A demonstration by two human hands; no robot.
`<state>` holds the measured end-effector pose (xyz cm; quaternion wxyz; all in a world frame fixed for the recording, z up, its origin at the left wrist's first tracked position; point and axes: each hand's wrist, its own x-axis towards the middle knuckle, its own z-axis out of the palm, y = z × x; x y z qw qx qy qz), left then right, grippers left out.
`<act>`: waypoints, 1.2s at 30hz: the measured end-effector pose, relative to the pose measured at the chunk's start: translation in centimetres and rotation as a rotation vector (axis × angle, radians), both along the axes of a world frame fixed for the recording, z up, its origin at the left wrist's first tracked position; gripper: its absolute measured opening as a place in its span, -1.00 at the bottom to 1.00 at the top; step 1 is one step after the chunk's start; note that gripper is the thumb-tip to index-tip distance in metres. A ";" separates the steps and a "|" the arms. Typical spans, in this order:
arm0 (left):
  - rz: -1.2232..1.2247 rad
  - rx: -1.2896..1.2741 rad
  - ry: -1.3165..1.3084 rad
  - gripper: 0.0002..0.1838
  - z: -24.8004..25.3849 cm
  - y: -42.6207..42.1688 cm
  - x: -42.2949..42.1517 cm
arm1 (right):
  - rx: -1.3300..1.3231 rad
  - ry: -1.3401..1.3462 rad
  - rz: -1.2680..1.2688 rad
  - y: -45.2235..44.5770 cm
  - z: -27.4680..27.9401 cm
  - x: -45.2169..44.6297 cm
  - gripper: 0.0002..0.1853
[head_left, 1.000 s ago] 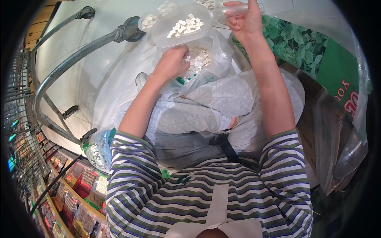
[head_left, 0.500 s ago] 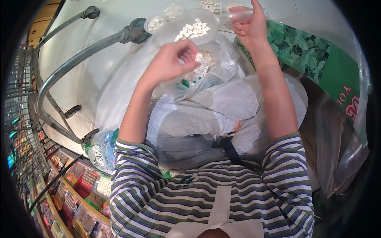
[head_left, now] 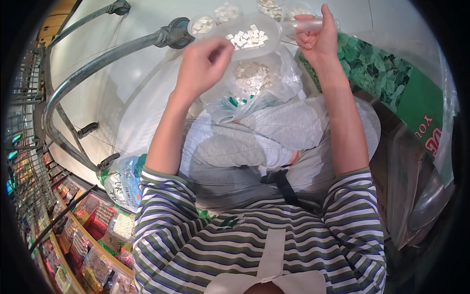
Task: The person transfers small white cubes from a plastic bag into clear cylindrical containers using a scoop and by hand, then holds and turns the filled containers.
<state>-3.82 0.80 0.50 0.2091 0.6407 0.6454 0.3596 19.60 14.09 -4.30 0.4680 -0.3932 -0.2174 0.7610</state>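
Observation:
My right hand (head_left: 317, 41) grips the handle of a translucent plastic scoop (head_left: 275, 36), its thumb stretched upward. Small white cubes (head_left: 249, 38) lie in the scoop's bowl. My left hand (head_left: 204, 63) is at the scoop's left side, its fingers curled together; whatever is between the fingertips is hidden. Below the scoop, an open clear plastic bag (head_left: 284, 81) rests by my crossed legs, with many off-white and white pieces (head_left: 252, 77) and a few green bits inside.
Small clear tubs, including one tub (head_left: 201, 25) with white pieces, stand behind the scoop. A metal cart frame (head_left: 73, 83) curves along the left, above shelves of packaged goods (head_left: 103, 215). A water bottle pack (head_left: 122, 183) sits by my left elbow; a green leafy-print box (head_left: 377, 68) stands right.
My left hand has moved up and left from above the bag to the scoop's left side. The white piece that showed at its fingertips is out of sight.

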 end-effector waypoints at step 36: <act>-0.254 -0.268 0.501 -0.83 -15.9 1.7 0.0 | 0.008 -0.023 -0.072 0.1 0.1 -0.1 -0.26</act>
